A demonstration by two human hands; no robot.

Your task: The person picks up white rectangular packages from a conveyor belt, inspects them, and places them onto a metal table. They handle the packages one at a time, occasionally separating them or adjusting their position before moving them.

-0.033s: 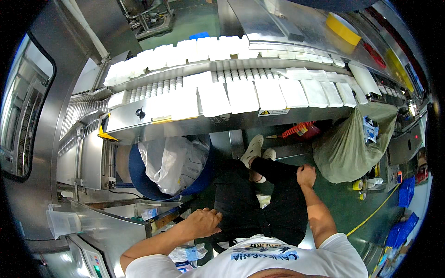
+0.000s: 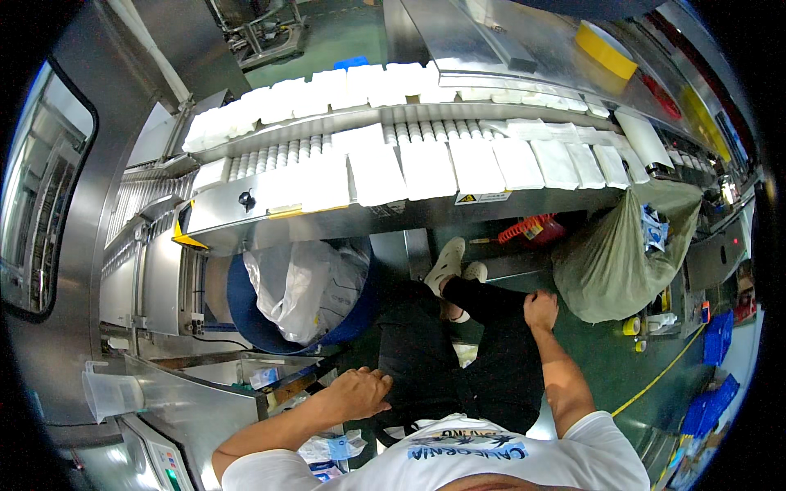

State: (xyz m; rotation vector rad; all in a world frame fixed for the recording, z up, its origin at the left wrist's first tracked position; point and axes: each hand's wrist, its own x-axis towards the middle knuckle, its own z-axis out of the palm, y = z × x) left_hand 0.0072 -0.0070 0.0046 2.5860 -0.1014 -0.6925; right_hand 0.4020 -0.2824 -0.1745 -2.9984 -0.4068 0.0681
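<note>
My left hand rests by my left thigh with its fingers curled in; nothing shows in it. On my other knee lies my right hand, its fingers bent down and their tips partly hidden, with no object visible. Both hands stay off the conveyor ahead. Along the conveyor's near edge, flat white packets lie side by side. Another white packet sits on the white rollers. A second row of white packets stands at the far side.
Below the conveyor stands a blue bin with a clear plastic bag. A greenish sack hangs to the right. A yellow tape roll lies on the steel cover. At left are a steel machine and a plastic jug.
The white packet on the rollers has shifted slightly to the right, as has the one at the rollers' left end. My hands have not moved.
</note>
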